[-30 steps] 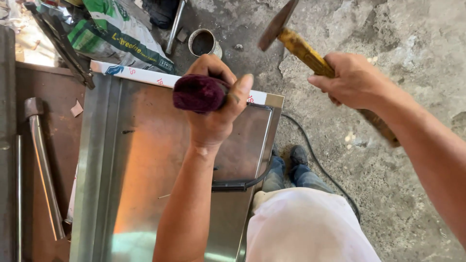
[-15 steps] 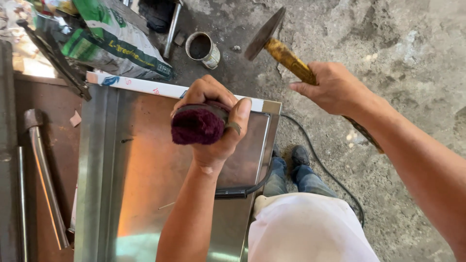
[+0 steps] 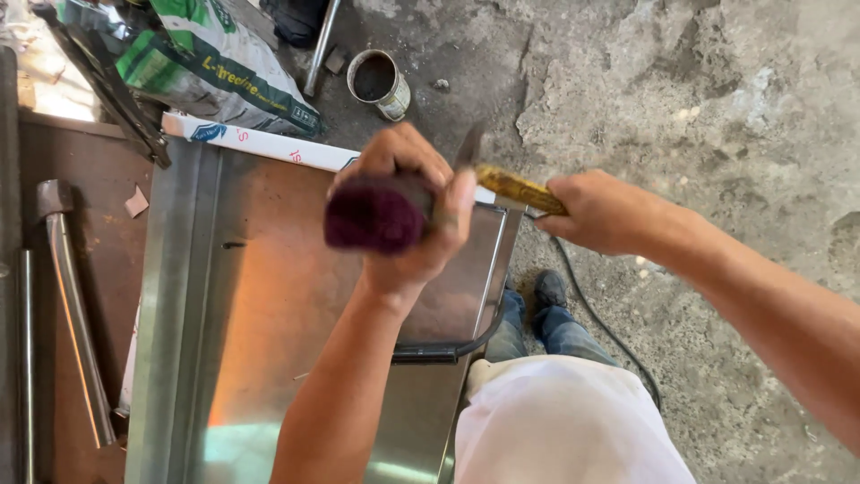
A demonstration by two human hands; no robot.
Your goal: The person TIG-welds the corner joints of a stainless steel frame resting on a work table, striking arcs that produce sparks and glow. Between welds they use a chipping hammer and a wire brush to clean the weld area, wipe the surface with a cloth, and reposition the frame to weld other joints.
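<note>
At frame centre, the left hand (image 3: 408,211) is clamping a maroon-handled tool (image 3: 376,213) on the steel sheet (image 3: 269,305); the right hand (image 3: 609,211), closed around the hammer (image 3: 515,186), is striking it, seemingly mid-blow; another aligned blow is likely needed.

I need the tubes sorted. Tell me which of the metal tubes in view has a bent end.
The silver tube lying on the brown bench left of the steel sheet: its top end curves over. The tube beside the tin can looks straight.

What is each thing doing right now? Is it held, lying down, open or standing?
Left hand: grip closed around the maroon block.
Right hand: grip closed on the hammer handle.
Hammer: down beside the block.
Metal sheet: lying flat.
Tin can: upright, open.
Sack: lying down.
</note>
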